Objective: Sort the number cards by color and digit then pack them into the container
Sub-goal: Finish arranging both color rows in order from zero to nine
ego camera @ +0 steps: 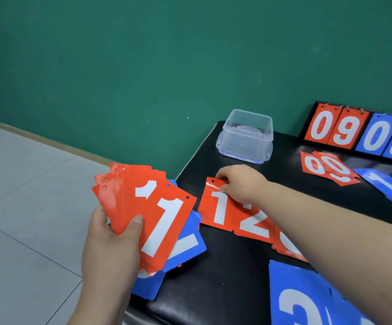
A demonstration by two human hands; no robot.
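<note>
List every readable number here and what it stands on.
"0", "9", "0", "9": scoreboard, red pair, blue pair.
"1": front red card in left hand.
"1": red table card the right hand pinches.
"2": neighbouring red card.
"0", "0": loose red cards.
"1": loose blue card.
Others partly hidden.

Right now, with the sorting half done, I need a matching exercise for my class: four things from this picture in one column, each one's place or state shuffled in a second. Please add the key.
Things
1 clear container
2 fan of red cards
3 red 1 card
4 scoreboard

Places or states
A pinched by the right hand, lying on the table
B standing at the back right, showing 0 9 0 9
C held in the left hand
D no cards inside, near the green wall

Pairs: 1-D, 2-C, 3-A, 4-B
</note>
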